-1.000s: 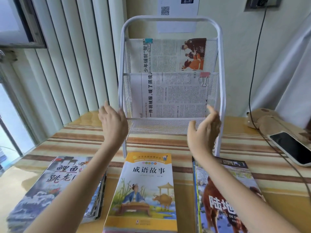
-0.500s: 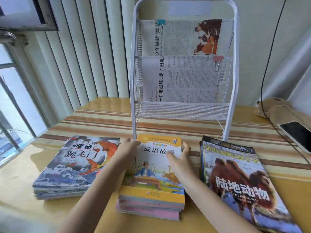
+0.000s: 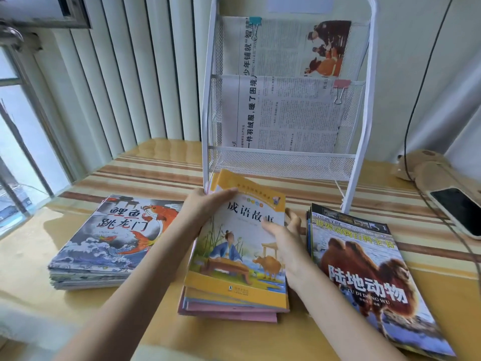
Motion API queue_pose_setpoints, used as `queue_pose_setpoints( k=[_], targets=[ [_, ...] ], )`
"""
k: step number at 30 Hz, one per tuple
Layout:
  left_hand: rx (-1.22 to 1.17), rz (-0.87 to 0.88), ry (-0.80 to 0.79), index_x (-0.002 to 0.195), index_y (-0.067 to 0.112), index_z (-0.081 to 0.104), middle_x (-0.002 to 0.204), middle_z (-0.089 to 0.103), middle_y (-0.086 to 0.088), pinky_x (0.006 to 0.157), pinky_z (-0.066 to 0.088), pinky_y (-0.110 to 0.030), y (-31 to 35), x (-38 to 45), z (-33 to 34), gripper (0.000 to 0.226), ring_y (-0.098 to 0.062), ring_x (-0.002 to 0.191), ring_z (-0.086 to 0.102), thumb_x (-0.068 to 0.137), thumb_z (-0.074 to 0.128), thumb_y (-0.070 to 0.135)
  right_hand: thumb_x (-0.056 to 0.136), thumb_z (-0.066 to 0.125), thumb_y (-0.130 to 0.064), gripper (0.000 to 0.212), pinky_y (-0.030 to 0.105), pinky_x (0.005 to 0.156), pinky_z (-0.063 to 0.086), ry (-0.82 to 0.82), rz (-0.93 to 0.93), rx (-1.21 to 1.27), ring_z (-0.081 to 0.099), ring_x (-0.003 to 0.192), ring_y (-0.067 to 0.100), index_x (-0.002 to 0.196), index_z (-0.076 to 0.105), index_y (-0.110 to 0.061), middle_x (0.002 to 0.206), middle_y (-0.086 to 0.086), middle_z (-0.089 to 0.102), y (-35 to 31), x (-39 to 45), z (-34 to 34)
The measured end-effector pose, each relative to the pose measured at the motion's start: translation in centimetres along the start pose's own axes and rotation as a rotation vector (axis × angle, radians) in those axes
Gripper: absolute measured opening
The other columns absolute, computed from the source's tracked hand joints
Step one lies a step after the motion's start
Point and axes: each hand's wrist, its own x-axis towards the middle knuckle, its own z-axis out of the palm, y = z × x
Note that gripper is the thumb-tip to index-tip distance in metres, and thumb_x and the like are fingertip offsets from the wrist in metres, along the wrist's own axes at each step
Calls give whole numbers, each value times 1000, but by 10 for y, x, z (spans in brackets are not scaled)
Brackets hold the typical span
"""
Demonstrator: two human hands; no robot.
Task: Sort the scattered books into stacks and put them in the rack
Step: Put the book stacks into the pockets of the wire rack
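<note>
L hand (image 3: 205, 207) gripped the far-left edge of the middle stack (image 3: 234, 277), thumb laid flat across the yellow top cover, fingers hidden under it. R hand (image 3: 283, 238) gripped the stack's right edge, thumb on the cover, fingers down the side. Far end of the top books was tilted up off the table; near end rested on pink-edged books below. Top cover: yellow border, seated figure in blue robe, an ox, Chinese title.

Stack sat centre of table (image 3: 161, 168), just in front of the white mesh rack (image 3: 283, 162). Carp-cover stack (image 3: 114, 241) lay to the left, apart; camel-cover stack (image 3: 364, 277) to the right, just beside R hand.

Rack: 2 upper pockets lined w/ newspaper (image 3: 291, 113), held by a teal clip (image 3: 255, 22) and a pink clip (image 3: 341, 86); lowest pocket showed only mesh.

Table surface glossy, yellow w/ brown stripes. Phone (image 3: 460, 212) and a plush toy (image 3: 421, 165) at right edge, black cable (image 3: 413, 100) down the wall. White ribbed panels (image 3: 125, 87) and window (image 3: 18, 142) at left.
</note>
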Motion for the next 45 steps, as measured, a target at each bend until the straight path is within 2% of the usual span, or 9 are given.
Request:
queue_pose_setpoints(
  k=[3, 7, 12, 17, 22, 31, 33, 39, 45],
  targets=[
    [-127, 269, 58, 103, 5, 60, 88, 73, -9, 55, 57, -25, 23, -12, -2, 42, -18, 67, 72, 76, 76, 33, 83, 64, -45, 78, 38, 103, 28, -35, -119, 41, 34, 131, 12, 144, 19, -31, 146, -11, 33, -27, 2, -2],
    [-152, 575, 22, 104, 11, 51, 96, 66, -7, 72, 59, -34, 41, -25, -5, 36, -21, 84, 68, 79, 72, 25, 73, 66, -40, 43, 10, 83, 42, -134, -386, 31, 58, 93, -16, 111, 62, -21, 96, -23, 66, -64, 5, -3],
    [-40, 648, -83, 120, 32, 38, 110, 62, -4, 86, 55, -40, 18, -12, -13, 53, -18, 101, 65, 78, 70, 36, 79, 70, -8, 52, 10, 76, 48, -165, -534, -43, 65, 97, -2, 125, 46, -3, 109, -2, 65, -52, 17, -8],
    [-139, 598, -10, 125, 19, 43, 116, 64, -2, 95, 50, -45, -2, -7, 2, 72, -17, 108, 63, 65, 78, 40, 54, 78, -64, 94, 25, 95, 47, -98, -536, -133, 57, 116, 10, 129, 48, -15, 124, -1, 62, -43, 20, -5],
    [-188, 591, 102, 116, 34, 49, 110, 66, 13, 93, 50, -32, -8, -2, 14, 64, -8, 106, 62, 60, 76, 46, 50, 80, -66, 98, 46, 101, 43, -22, -585, -139, 56, 118, 20, 127, 49, -14, 123, 5, 61, -36, 24, 0],
    [-202, 692, 187, 109, 31, 52, 106, 66, 4, 87, 51, -33, -11, 3, 19, 55, -12, 100, 64, 62, 75, 47, 60, 81, -46, 70, 25, 88, 49, 32, -655, -64, 62, 104, 8, 115, 54, -12, 108, 1, 66, -30, 27, 4],
    [-198, 748, 210, 105, 35, 51, 102, 65, 8, 85, 50, -29, 1, 5, 18, 50, -11, 98, 64, 62, 75, 47, 58, 82, -52, 77, 37, 93, 49, 19, -694, -69, 61, 109, 17, 117, 53, -12, 112, 5, 65, -40, 29, 4],
    [-224, 1042, 225, 105, 35, 46, 98, 64, 15, 83, 49, -21, 110, 37, 7, 48, -4, 93, 63, 67, 77, 35, 71, 79, -27, 58, 10, 87, 44, 27, -942, -72, 58, 102, -9, 117, 47, -14, 108, -9, 60, -151, 59, 3],
    [-177, 1171, 187, 104, 33, 45, 92, 66, 27, 80, 53, -27, 177, 99, -1, 45, -2, 90, 64, 72, 76, 32, 67, 80, -47, 89, 31, 108, 38, 65, -1031, -116, 47, 125, 13, 136, 40, -9, 135, -1, 51, -222, 116, 13]
  ],
)
